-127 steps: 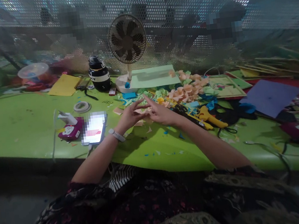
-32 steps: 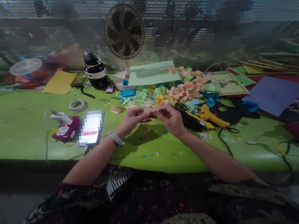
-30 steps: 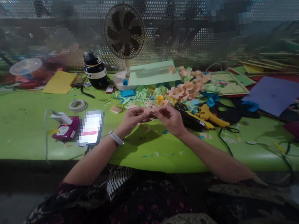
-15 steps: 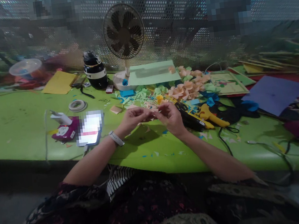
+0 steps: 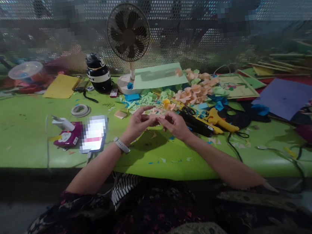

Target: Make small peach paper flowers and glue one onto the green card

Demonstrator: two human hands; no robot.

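Observation:
My left hand (image 5: 140, 123) and my right hand (image 5: 175, 124) meet above the front part of the green table. Between their fingertips is a small piece of peach paper (image 5: 156, 116), mostly covered by the fingers. The left thumb reaches to the paper while a finger of that hand stretches out above it. My right thumb and fingers pinch the paper's right side. Just behind the hands lie pale green paper pieces (image 5: 167, 94) and a heap of peach paper flowers (image 5: 198, 91). A square of peach paper (image 5: 120, 114) rests left of my left hand.
Right of my hands are scissors (image 5: 188, 110), a black and yellow tool (image 5: 200, 124) and a yellow glue gun (image 5: 221, 120). A phone (image 5: 94, 133), a tape roll (image 5: 80, 110) and a purple device (image 5: 69, 136) lie left. A fan (image 5: 129, 33) and a black bottle (image 5: 99, 76) stand behind.
My left hand's fingers have spread, with one now raised and stretched over the paper. My right hand has dropped slightly and its fingers have curled in more.

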